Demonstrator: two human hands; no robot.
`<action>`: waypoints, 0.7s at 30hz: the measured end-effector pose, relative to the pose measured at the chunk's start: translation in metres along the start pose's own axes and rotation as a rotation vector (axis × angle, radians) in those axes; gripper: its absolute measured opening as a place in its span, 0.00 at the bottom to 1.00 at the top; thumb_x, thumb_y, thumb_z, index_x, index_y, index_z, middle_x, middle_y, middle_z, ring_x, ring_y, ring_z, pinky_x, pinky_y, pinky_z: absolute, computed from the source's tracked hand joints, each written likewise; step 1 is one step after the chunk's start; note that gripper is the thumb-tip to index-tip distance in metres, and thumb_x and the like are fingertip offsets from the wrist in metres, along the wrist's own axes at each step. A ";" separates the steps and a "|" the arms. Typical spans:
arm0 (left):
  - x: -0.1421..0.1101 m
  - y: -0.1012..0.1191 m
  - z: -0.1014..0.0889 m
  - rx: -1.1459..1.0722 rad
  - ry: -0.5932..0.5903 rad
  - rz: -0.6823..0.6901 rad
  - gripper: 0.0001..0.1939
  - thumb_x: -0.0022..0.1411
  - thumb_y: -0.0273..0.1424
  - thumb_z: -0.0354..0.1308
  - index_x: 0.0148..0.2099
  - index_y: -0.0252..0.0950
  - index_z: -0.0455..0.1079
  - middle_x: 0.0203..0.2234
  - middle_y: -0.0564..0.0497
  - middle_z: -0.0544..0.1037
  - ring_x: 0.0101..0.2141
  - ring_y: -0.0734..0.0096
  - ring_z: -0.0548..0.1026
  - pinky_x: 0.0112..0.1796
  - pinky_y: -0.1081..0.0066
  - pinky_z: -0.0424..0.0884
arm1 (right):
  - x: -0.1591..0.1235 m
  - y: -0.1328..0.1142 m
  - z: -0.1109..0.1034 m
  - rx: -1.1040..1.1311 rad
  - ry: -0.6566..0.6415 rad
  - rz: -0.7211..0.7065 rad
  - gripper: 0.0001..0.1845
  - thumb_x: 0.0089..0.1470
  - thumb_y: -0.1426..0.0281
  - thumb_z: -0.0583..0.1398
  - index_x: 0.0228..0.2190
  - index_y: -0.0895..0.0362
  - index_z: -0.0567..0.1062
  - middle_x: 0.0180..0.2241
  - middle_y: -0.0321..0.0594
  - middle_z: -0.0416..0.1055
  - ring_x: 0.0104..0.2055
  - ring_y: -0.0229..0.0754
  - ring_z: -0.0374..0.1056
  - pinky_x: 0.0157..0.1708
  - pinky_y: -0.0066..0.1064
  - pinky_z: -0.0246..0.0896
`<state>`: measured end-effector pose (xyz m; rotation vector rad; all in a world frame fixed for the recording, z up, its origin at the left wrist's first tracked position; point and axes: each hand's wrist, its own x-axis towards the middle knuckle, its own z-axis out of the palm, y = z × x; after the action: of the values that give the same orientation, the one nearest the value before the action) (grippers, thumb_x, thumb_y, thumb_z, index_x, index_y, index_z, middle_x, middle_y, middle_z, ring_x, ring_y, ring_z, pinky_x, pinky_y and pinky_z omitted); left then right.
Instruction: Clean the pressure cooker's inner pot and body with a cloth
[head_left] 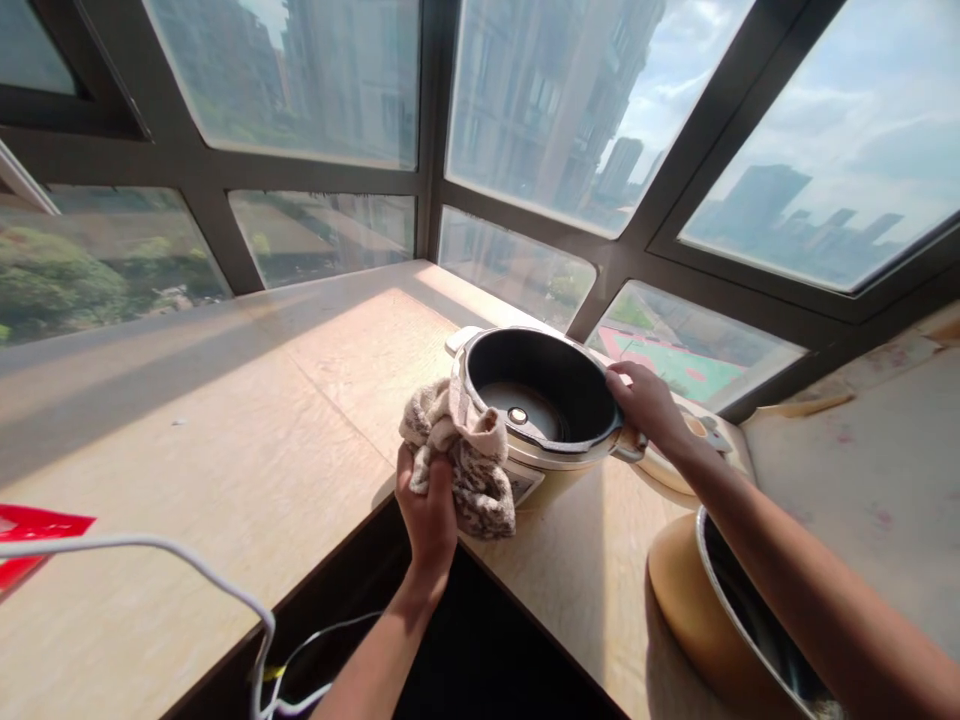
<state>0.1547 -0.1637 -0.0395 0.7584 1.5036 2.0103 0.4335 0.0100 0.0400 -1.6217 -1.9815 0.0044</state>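
Observation:
A white electric pressure cooker without its lid stands on the window ledge, its dark inside and round centre plate showing. My left hand is wrapped round a bunched, patterned cloth, which rests against the cooker's near left rim. On the far side, my right hand grips the cooker's right rim by the side handle, thumb toward the inner edge. Beneath my right forearm lies the cooker lid, partly hidden. A golden inner pot with a silver rim sits tilted at the lower right, partly covered by my arm.
The pale stone ledge runs along the framed windows. A white cable loops across the lower left, over a red packet. The ledge's inner edge drops to a dark gap. Peeling wallpaper covers the right wall.

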 end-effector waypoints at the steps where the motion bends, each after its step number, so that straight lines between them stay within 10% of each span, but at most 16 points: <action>1: -0.010 0.001 0.001 0.090 -0.055 0.150 0.17 0.63 0.37 0.59 0.52 0.36 0.73 0.42 0.45 0.80 0.43 0.59 0.78 0.44 0.61 0.75 | 0.000 0.000 0.001 0.010 0.009 -0.005 0.20 0.58 0.58 0.52 0.38 0.56 0.79 0.43 0.53 0.79 0.47 0.56 0.74 0.52 0.47 0.66; 8: -0.052 -0.009 0.013 0.544 -0.213 0.973 0.30 0.63 0.39 0.63 0.64 0.32 0.67 0.46 0.35 0.76 0.47 0.47 0.75 0.47 0.53 0.73 | 0.000 0.000 0.004 0.029 0.019 0.024 0.16 0.60 0.61 0.53 0.38 0.56 0.77 0.44 0.53 0.79 0.49 0.57 0.73 0.53 0.46 0.65; 14: -0.066 -0.017 0.031 0.531 -0.537 1.166 0.27 0.59 0.20 0.60 0.60 0.41 0.74 0.43 0.42 0.77 0.43 0.57 0.75 0.48 0.57 0.70 | -0.003 -0.008 0.002 0.008 -0.010 0.037 0.17 0.65 0.63 0.52 0.45 0.58 0.75 0.48 0.55 0.77 0.53 0.57 0.72 0.54 0.45 0.63; 21: -0.070 -0.030 0.059 0.708 -0.838 1.325 0.24 0.62 0.21 0.60 0.59 0.44 0.76 0.44 0.45 0.80 0.42 0.60 0.76 0.39 0.62 0.67 | -0.002 -0.012 0.003 -0.038 -0.061 0.026 0.16 0.68 0.66 0.50 0.45 0.59 0.75 0.48 0.53 0.75 0.52 0.54 0.69 0.53 0.40 0.61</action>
<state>0.2474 -0.1643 -0.0642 2.9873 1.1630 1.2415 0.4218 0.0066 0.0409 -1.6897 -2.0173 0.0264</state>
